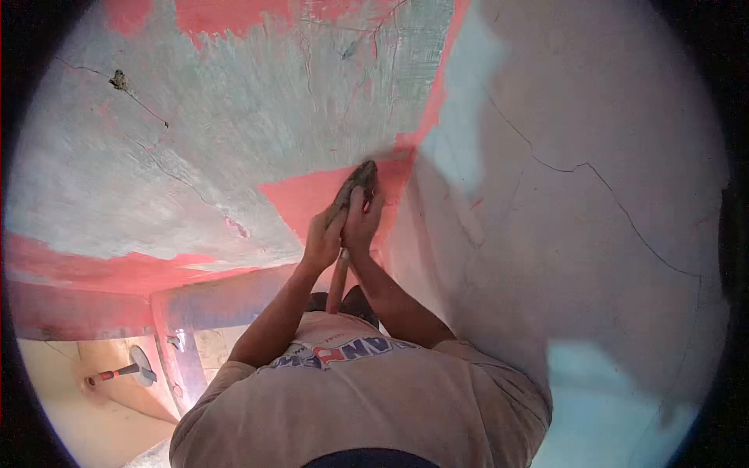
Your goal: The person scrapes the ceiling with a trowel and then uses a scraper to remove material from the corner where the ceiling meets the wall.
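Observation:
Both of my hands are closed around a tool with a dark, worn, elongated head [361,178] and a pale wooden handle [339,282]; its exact kind I cannot tell. My left hand [321,240] grips it lower down, and my right hand [363,214] wraps it close beside, nearer the tip. The handle points back toward my body. The tip of the head overlaps the border between a red-pink painted patch [300,199] and the grey-green bared surface [257,101] of the wall. Both arms are stretched out in front of me.
A pale wall [608,117] with a long crack rises on the right, meeting the painted wall at a corner. Cracks and a small hole [118,79] mark the bared surface. At lower left lies a tool with a red-and-black handle and round grey plate [143,366].

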A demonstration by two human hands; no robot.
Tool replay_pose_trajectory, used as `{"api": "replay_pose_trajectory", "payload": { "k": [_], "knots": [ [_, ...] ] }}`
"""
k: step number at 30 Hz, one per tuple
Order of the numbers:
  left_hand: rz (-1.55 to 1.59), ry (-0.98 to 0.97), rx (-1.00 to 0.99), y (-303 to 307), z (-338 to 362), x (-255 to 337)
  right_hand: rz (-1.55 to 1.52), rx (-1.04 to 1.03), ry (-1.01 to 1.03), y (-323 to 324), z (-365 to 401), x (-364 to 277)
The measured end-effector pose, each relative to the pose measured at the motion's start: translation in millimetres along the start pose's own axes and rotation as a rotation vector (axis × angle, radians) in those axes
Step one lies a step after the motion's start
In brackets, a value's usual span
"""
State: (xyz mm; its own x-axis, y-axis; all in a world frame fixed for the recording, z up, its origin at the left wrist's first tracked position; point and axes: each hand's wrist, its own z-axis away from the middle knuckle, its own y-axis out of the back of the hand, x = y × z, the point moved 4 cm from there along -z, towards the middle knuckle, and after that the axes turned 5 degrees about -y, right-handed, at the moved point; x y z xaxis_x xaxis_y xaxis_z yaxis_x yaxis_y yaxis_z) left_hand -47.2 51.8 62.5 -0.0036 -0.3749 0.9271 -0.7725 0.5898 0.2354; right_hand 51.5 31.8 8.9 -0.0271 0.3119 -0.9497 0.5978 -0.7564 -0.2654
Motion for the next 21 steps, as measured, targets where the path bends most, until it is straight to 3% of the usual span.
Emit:
{"api": "replay_pose_trajectory", "payload": {
  "k": [3, 5, 8, 11, 14, 17, 21],
  "knots": [
    [0.220, -0.010, 0.088, 8.6, 7.9, 7.2, 0.311, -0.044, 0.223, -8.5, 19.9, -16.7],
    [0.348, 0.053, 0.050, 13.1, 12.5, -11.3, 0.311, -0.084, 0.206, -11.5, 27.9, -21.9],
    [0.587, 0.121, 0.176, -0.8, 10.8, 16.1, 0.270, -0.137, 0.225, -14.8, 29.2, -41.9],
    [0.809, 0.074, 0.168, -4.7, 4.9, 32.3, 0.319, -0.147, 0.342, -15.5, 22.5, -48.1],
    [0.771, 0.170, 0.195, -2.6, 8.7, 22.0, 0.253, -0.175, 0.334, -16.2, 22.6, -58.7],
    [0.755, 0.117, 0.142, 3.9, 8.3, 1.5, 0.091, -0.237, 0.292, -16.3, 19.1, -62.0],
    [0.779, 0.047, 0.165, 9.5, -1.9, -1.7, 0.116, -0.334, 0.256, -16.7, 21.2, -90.7]
  ]
}}
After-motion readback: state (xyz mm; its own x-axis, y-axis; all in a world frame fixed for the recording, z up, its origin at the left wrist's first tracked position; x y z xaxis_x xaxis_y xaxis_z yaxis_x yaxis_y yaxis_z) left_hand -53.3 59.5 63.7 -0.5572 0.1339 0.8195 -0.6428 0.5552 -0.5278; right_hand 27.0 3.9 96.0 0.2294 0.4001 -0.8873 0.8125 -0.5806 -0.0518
